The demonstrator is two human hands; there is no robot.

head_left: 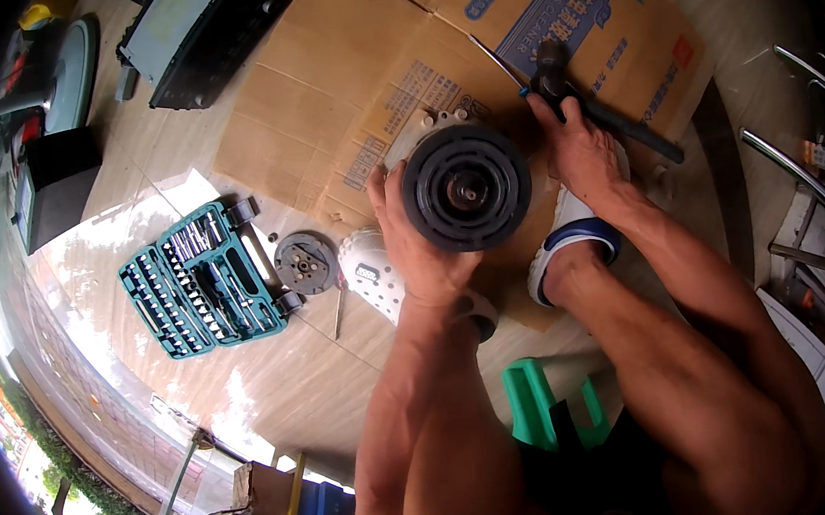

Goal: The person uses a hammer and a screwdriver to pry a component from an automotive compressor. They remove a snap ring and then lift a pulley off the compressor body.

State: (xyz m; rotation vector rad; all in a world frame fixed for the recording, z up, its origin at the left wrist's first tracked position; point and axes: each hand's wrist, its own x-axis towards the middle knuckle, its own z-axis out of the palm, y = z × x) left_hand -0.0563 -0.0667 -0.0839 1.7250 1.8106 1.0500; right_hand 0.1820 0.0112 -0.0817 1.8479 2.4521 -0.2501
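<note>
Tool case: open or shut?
Open. The teal case lies spread on the floor, both halves facing up, with the tools inside exposed.

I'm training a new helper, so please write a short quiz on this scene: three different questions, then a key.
1. Which hand is on the pulley?
2. True or false: the tool case is shut.
3. Fill in: the disc lies between the tool case and the left ____.

Key:
1. The left hand.
2. False; it lies open.
3. The white shoe.
</note>
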